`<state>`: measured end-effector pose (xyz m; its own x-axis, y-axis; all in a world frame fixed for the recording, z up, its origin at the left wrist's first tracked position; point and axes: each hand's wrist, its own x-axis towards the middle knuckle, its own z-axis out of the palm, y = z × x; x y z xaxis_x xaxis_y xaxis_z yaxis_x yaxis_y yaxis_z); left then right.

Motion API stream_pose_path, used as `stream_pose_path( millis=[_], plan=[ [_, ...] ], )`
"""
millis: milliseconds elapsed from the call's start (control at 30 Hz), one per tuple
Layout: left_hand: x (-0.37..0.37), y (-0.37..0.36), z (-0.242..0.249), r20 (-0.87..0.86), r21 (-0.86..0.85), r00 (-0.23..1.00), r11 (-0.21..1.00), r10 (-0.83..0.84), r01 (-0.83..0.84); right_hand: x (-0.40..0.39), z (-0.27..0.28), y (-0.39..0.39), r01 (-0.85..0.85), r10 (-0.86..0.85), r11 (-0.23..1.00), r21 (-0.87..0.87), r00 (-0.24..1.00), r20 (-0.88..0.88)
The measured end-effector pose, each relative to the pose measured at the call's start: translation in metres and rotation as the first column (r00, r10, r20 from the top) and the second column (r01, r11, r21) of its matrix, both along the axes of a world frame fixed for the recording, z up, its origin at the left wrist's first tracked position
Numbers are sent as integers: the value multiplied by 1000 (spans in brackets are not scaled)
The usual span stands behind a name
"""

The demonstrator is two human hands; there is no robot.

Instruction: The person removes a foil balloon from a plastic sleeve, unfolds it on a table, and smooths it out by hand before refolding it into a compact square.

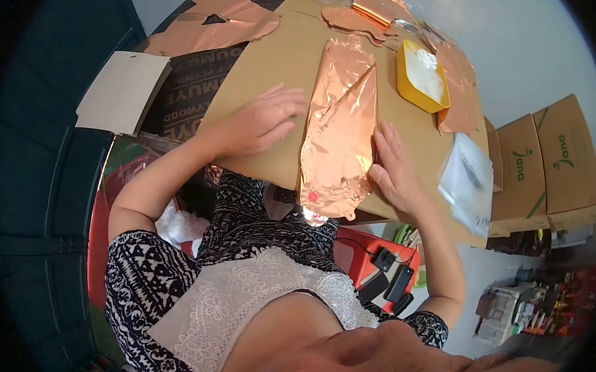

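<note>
A long piece of shiny rose-gold foil [338, 123] lies folded on the brown cardboard table cover [240, 108], its near end reaching past the front edge. A small pink-red spot shows near that end. To the left of the foil, my left hand [271, 119] hovers or rests over the cardboard with its fingers spread, holding nothing. My right hand [393, 171] lies along the foil's right edge, fingers stretched out and thumb apart.
A yellow tub [403, 79] with white contents stands right of the foil. More rose-gold foil pieces [215, 22] lie at the far edge. A clear plastic bag [467, 180] is at right, a white board [121, 93] at left, and cartons [569, 158] stand beyond.
</note>
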<state>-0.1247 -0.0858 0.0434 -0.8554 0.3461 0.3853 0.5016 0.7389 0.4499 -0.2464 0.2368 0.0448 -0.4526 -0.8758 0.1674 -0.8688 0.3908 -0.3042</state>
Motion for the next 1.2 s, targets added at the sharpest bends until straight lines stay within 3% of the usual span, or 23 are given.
stream_pose_path(
  millis=[67, 367, 967, 1100, 1200],
  plan=[
    [1, -1, -9, 14, -86, 1000, 996, -18, 20, 3, -3, 3, -28, 28, 1000, 9, 999, -19],
    [-8, 3, -17, 61, -164, 997, 985, -42, 51, 10, -12, 0, -57, 79, 992, 112, 976, -205],
    [-11, 8, -10, 174, -43, 984, 998, -28, 36, 20, -17, 3, -86, 120, 989, 122, 947, -299],
    [-8, 9, -14, 113, -89, 993, 996, -13, 23, 33, -7, 0, -94, 112, 993, 72, 944, -311],
    [-5, 8, -20, 42, -136, 999, 991, -10, 16, 46, 2, -5, -64, 117, 983, 169, 940, -322]
  ],
)
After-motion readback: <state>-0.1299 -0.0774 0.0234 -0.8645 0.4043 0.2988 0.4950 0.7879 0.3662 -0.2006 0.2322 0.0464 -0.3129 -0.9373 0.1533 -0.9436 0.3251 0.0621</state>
